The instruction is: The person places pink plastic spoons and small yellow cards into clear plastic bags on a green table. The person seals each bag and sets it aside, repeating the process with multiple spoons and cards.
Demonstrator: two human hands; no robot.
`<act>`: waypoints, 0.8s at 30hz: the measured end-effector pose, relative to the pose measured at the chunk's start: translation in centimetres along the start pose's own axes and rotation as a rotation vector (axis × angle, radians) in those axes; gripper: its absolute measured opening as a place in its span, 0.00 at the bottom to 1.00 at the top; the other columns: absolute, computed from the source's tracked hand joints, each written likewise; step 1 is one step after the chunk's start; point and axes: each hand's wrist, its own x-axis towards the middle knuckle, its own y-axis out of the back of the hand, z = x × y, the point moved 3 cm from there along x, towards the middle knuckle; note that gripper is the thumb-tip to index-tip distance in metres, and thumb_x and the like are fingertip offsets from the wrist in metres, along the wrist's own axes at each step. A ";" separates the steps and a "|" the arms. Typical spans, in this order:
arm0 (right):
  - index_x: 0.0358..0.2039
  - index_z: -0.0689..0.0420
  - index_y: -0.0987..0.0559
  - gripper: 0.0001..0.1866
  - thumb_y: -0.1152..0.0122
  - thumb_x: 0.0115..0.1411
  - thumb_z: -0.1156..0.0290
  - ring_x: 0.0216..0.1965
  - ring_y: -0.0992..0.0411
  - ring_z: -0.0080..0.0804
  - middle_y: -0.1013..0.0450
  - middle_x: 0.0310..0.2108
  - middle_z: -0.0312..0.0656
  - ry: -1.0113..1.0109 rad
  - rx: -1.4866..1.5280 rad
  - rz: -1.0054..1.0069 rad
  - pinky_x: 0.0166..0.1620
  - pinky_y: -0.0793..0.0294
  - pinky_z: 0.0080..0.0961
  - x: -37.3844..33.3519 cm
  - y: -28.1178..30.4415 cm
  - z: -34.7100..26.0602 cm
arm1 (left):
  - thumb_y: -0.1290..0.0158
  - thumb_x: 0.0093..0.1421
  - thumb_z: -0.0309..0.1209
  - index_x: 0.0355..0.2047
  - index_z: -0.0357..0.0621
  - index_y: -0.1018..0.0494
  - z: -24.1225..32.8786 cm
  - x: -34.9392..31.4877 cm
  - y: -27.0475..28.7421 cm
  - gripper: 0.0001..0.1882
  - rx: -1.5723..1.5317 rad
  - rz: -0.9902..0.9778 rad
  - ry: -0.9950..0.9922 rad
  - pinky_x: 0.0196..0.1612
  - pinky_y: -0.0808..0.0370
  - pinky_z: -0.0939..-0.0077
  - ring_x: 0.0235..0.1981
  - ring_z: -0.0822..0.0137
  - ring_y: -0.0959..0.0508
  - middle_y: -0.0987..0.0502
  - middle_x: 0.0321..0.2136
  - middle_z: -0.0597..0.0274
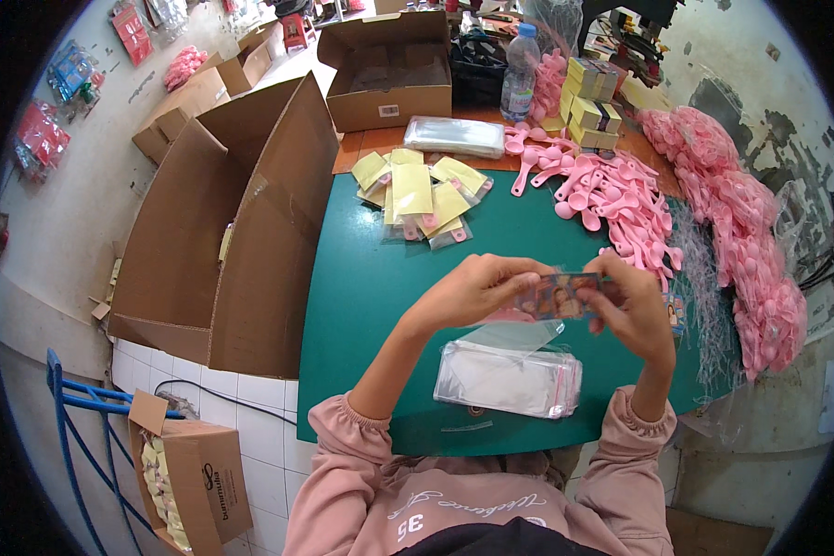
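Observation:
Over the front half of the green table [380, 306], my two hands hold a printed picture card [563, 298] between them. At its left end my left hand [486, 285] pinches, with something pinkish and clear film by the fingers. My right hand [632, 310] has its thumb across the card's right part. A clear plastic sleeve [519, 338] hangs just below the hands; whether the card is inside it, I cannot tell. Beneath lies a stack of clear plastic bags [505, 380]. Partly behind my right wrist are more picture cards [675, 313].
Pink measuring spoons [612, 199] heap at the right, beside bundled pink spoons [732, 213]. Packed yellow-card pouches [412, 195] lie at the back, near a bag pack [454, 136], water bottle [520, 74] and yellow card stacks [595, 116]. A large carton [269, 232] stands left.

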 end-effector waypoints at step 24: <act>0.25 0.62 0.28 0.06 0.40 0.49 0.77 0.25 0.31 0.18 0.29 0.24 0.35 -0.176 0.571 -0.215 0.29 0.34 0.12 3.7 -5.9 10.3 | 0.50 0.56 0.28 0.48 0.40 0.36 -9.7 -3.3 1.2 0.18 -0.450 0.281 0.297 0.34 0.25 0.79 0.35 0.72 0.25 0.25 0.35 0.59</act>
